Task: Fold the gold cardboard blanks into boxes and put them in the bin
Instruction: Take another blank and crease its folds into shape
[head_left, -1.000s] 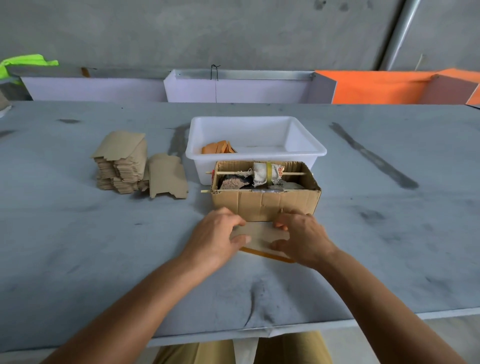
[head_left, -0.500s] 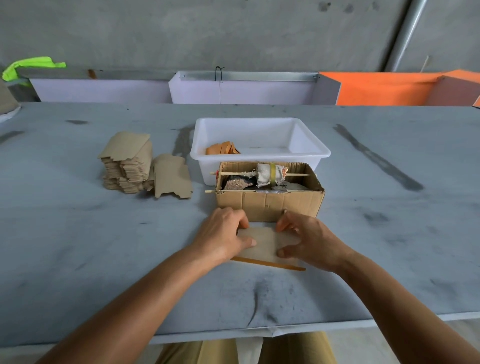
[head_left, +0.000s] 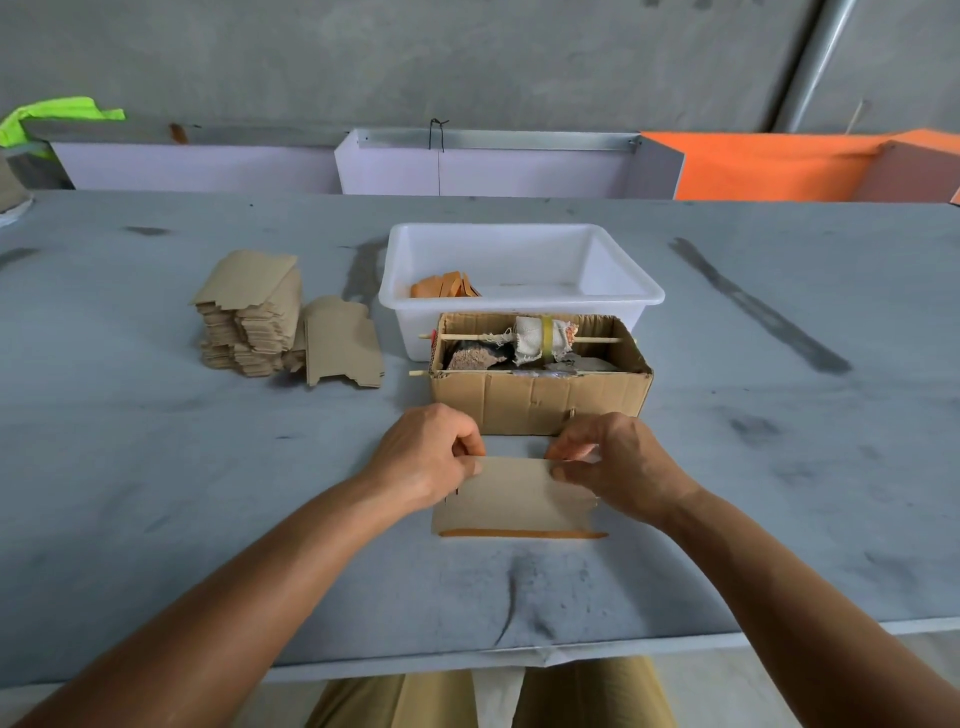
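A flat cardboard blank, brown side up with a gold edge showing along its near side, lies on the grey table in front of me. My left hand pinches its far left corner. My right hand pinches its far right corner. A stack of blanks stands at the left, with several loose blanks leaning beside it. The white bin sits at the middle back and holds gold folded pieces in its left corner.
An open brown carton with sticks, cloth and scraps stands between the bin and my hands. Lilac and orange panels line the far side. The table's near edge runs just above my lap.
The blank has slid toward me, away from the carton, and both hands have shifted from pressing on it to pinching its far corners.
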